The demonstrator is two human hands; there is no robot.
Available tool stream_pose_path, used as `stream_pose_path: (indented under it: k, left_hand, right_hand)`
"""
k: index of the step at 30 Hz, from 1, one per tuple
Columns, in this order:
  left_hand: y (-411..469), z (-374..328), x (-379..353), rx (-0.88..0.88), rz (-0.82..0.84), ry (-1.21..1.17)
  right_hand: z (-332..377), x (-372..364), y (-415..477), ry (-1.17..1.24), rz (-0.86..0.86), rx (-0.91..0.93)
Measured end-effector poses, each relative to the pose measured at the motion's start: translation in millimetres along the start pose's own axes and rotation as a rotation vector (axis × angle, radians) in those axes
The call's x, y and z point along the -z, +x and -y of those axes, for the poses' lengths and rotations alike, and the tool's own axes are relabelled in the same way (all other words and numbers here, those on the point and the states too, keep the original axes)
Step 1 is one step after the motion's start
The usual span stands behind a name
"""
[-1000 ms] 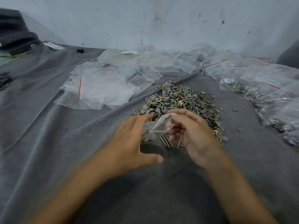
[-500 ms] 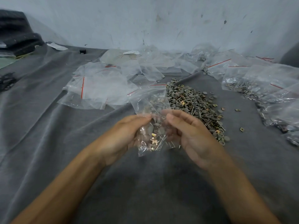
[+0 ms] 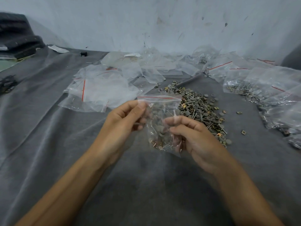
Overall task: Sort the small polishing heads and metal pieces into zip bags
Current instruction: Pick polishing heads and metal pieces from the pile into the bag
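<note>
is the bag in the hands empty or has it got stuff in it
Partly full: grey heads, pins and brass pieces lie in the lower part of the zip bag held between left hand and right hand.

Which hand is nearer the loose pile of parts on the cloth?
Right. The right hand is just beside the pile; the left hand grips the zip bag, farther left.

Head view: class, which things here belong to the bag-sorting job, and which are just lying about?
Belong to the job:
- zip bag, part filled, gripped by the left hand and right hand
- loose pile of polishing heads and metal pieces
- empty bags
- filled bags

Just lying about:
- small black block
- white scrap
- dark folded stack
- dark tangle at the left edge
</note>
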State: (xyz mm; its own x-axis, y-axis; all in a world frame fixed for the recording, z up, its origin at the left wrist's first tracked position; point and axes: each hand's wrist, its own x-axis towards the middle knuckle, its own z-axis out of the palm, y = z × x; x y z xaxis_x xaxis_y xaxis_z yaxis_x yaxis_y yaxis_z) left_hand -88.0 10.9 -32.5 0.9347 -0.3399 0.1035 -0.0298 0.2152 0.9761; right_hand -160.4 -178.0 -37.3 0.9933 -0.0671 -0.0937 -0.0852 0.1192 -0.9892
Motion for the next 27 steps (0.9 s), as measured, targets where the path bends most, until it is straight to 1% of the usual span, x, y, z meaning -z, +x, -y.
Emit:
stream_pose_path:
  k: [3, 7, 11, 18, 24, 27]
  left_hand:
    - [-3.1, -6.8, 1.3, -0.091, -0.005, -0.006]
    - [-10.0, -15.4, 1.8, -0.191, -0.036, 0.086]
    - [-17.2, -21.6, -1.3, -0.222, -0.038, 0.134]
    - [-19.3, -24.1, -4.9, -0.260, -0.047, 0.100]
    - [-18.6, -22.2, -8.6, -0.323, -0.095, 0.141]
    - [-20.6, -16.8, -12.9, -0.357, -0.090, 0.196]
  right_hand:
    - [1.5, 1.7, -1.7, -0.079, 0.036, 0.011]
    - [4.4, 2.2, -4.0, -0.146, 0.077, -0.002]
    - [5.2, 4.3, -7.9, -0.221, 0.100, -0.010]
    - [8.4, 7.9, -13.5, -0.299, 0.151, 0.029]
    - [14.3, 6.0, -13.0, -0.262, 0.109, 0.185]
    - [25.0, -0.8, -12.6, -0.283, 0.028, 0.370]
